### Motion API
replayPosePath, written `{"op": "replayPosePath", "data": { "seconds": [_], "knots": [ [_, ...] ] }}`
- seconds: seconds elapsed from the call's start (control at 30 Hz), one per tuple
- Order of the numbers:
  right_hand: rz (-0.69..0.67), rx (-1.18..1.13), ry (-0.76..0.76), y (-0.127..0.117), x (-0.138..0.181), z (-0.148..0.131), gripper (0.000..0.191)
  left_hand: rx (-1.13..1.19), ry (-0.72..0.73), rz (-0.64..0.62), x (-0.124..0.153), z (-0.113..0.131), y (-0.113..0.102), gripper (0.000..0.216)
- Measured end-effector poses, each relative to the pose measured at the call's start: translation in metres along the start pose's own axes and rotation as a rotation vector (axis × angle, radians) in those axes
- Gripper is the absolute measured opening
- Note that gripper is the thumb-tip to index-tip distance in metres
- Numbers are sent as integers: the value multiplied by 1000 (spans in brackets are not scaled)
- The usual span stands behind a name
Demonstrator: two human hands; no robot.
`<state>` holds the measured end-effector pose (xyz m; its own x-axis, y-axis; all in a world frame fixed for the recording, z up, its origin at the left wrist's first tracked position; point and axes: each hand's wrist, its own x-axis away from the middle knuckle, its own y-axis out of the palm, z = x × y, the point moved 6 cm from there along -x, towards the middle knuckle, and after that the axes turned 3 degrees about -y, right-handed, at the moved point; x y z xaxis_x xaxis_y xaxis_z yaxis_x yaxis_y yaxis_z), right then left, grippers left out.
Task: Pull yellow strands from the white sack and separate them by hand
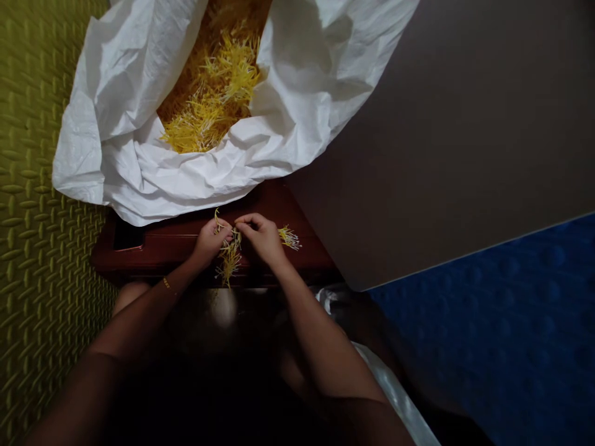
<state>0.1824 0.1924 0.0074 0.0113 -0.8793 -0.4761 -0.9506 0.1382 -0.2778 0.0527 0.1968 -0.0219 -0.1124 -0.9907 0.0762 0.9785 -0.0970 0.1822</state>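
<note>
As the left hand (pixel 211 240) grips yellow strands (pixel 229 263) left of centre, the right hand (pixel 264 238) pinches them too. Narrow grips, both!

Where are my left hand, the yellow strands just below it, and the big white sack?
Left hand (pixel 212 239): head view, middle of the hand.
Yellow strands (pixel 228 264): head view, middle of the cluster.
White sack (pixel 186 176): head view, crumpled near side.

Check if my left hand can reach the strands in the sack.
Probably yes: the sack is open, only its rim between the strands and your left hand, though that hand holds a bunch.
</note>
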Motion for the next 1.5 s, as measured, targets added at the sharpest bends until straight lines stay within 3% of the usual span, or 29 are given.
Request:
{"op": "replayPosePath", "data": {
  "seconds": [0.1, 0.4, 0.67, 0.93, 1.2, 1.3, 1.43, 1.5],
  "knots": [
    [-32, -85, 96, 1, 0, 8, 21, -4, -27, -14, 0, 0, 0, 7],
    [-97, 169, -104, 2, 0, -6, 7, -52, 17, -56, -4, -2, 1, 11],
    [12, -229, 108, 9, 3, 10, 16, 187, -160, -79, -2, -11, 2, 19],
    [-16, 199, -201, 5, 3, -13, 11, 78, -194, -75, 1, -11, 0, 17],
    [0, 121, -178, 10, 5, -13, 9, 52, -177, -42, 0, -14, -2, 17],
    [-33, 186, -212, 13, 6, -17, 10, -68, -83, 2, -4, -12, -6, 11],
    [-57, 261, -229, 15, 6, -20, 13, -386, 265, 37, -5, 7, -7, 8],
    [-48, 221, -197, 13, 5, -17, 11, -445, 356, 33, -3, 12, -6, 9]
  ]
}}
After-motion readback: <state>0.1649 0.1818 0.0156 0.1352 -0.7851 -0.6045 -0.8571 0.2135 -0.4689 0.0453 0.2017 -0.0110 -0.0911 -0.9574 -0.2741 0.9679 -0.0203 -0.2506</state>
